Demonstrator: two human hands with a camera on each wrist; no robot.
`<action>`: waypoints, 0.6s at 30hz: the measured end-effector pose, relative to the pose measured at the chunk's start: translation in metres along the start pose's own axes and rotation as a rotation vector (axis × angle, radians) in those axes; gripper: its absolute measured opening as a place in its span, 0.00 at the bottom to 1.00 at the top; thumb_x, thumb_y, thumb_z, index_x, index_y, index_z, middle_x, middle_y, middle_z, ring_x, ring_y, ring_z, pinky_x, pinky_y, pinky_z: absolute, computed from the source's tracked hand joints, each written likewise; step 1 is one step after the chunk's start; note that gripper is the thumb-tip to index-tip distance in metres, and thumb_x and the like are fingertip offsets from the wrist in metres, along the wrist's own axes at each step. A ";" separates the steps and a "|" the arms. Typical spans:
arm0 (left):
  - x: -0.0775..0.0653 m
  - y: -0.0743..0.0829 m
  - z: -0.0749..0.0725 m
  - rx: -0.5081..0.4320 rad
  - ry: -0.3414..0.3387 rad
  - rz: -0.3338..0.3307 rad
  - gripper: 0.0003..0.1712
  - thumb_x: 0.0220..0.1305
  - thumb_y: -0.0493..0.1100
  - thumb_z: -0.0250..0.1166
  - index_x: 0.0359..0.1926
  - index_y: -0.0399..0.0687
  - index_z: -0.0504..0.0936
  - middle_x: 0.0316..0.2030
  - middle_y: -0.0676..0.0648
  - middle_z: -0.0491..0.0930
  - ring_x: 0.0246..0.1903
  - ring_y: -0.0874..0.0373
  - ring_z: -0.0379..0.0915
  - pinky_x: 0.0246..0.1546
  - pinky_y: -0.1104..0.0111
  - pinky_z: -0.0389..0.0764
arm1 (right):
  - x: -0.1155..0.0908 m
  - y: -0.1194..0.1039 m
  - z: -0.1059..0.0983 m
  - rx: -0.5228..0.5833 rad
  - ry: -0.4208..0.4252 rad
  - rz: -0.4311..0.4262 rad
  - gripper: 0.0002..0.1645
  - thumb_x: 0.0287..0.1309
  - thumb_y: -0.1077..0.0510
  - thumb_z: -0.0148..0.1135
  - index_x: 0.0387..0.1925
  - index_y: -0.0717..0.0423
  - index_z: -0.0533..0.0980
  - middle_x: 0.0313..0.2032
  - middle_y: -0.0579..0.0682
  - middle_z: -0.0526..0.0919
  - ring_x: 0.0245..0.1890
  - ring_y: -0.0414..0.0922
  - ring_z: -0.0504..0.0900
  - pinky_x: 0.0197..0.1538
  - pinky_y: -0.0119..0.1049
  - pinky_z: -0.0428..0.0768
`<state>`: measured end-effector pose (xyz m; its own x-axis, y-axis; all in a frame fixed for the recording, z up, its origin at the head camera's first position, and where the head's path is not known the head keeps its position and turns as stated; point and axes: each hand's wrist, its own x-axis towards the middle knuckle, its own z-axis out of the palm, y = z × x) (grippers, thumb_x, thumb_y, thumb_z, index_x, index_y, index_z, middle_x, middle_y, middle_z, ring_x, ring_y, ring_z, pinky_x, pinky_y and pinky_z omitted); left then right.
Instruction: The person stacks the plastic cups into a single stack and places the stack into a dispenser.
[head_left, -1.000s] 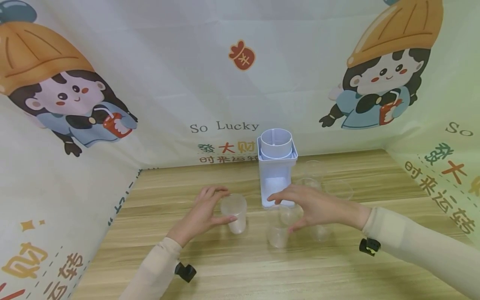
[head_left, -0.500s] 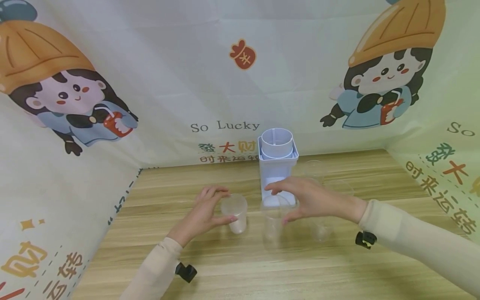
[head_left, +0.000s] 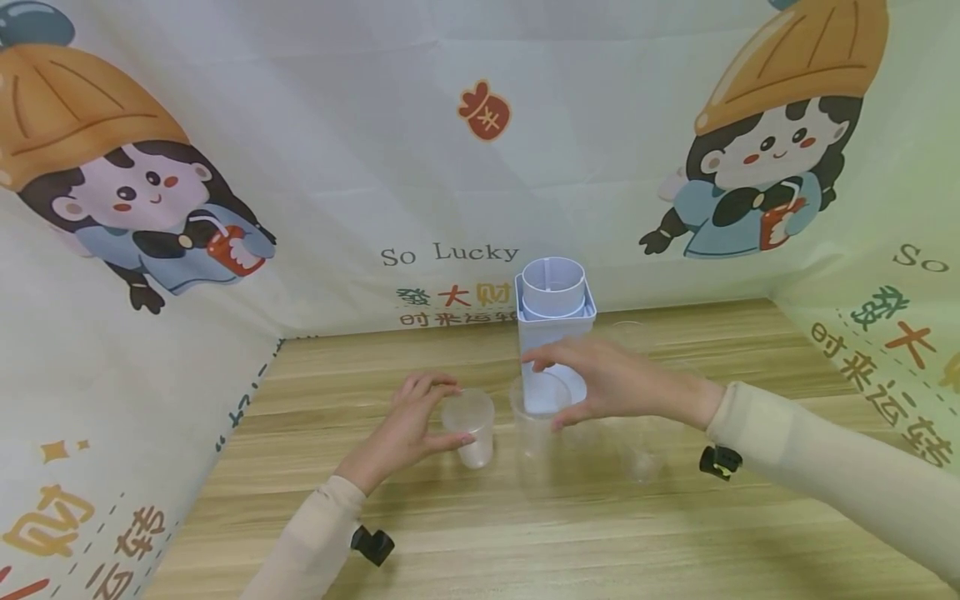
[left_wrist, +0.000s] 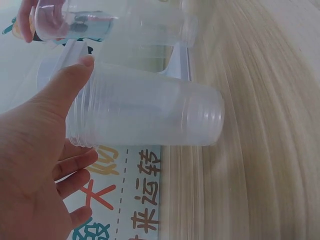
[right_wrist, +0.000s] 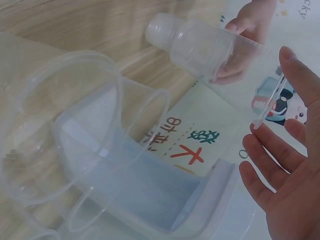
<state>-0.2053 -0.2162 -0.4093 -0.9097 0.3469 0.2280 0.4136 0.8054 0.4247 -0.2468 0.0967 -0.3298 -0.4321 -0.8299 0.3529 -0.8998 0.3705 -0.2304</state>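
My left hand (head_left: 401, 437) holds a stack of nested translucent plastic cups (left_wrist: 145, 110) near the rims, thumb on one side and fingers on the other. The stack stands upright on the table. To its right, my right hand (head_left: 622, 383) pinches a clear plastic cup (head_left: 532, 433) at its rim between thumb and fingertips. That cup hangs upright, and the left wrist view shows it apart from the stack. Behind the right hand stands a pale lavender holder (head_left: 555, 287) with a round open top; the hand covers part of its front.
More clear cups (right_wrist: 115, 75) stand to the right of the holder, partly hidden by the right forearm and faint in the head view. The wood-patterned table (head_left: 450, 533) meets a printed cloth backdrop (head_left: 337, 167) at the back and sides.
My right hand has moved left and slightly away from me, taking the clear cup closer to the stack. The left hand and its stack have stayed in place.
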 end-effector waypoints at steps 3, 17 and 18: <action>0.000 -0.001 0.000 0.001 0.004 0.002 0.40 0.51 0.59 0.75 0.61 0.44 0.76 0.66 0.44 0.69 0.67 0.46 0.59 0.67 0.44 0.63 | 0.004 -0.002 -0.003 -0.014 0.020 -0.025 0.48 0.39 0.42 0.81 0.62 0.55 0.73 0.49 0.50 0.85 0.51 0.46 0.83 0.56 0.45 0.80; 0.002 0.000 -0.001 0.031 -0.009 0.014 0.40 0.51 0.59 0.75 0.61 0.44 0.76 0.66 0.45 0.70 0.66 0.46 0.60 0.67 0.46 0.64 | 0.022 -0.006 -0.008 -0.034 0.042 -0.033 0.49 0.40 0.41 0.79 0.63 0.55 0.72 0.50 0.48 0.85 0.53 0.45 0.82 0.58 0.45 0.79; 0.002 0.000 -0.001 0.030 -0.008 0.015 0.40 0.51 0.59 0.75 0.61 0.44 0.76 0.66 0.45 0.70 0.65 0.46 0.60 0.66 0.46 0.64 | 0.024 -0.006 -0.008 -0.032 0.042 -0.033 0.49 0.41 0.40 0.79 0.63 0.54 0.72 0.50 0.47 0.85 0.53 0.45 0.81 0.58 0.44 0.79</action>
<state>-0.2070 -0.2159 -0.4081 -0.9039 0.3626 0.2270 0.4258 0.8140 0.3951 -0.2521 0.0785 -0.3125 -0.4038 -0.8238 0.3978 -0.9147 0.3569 -0.1895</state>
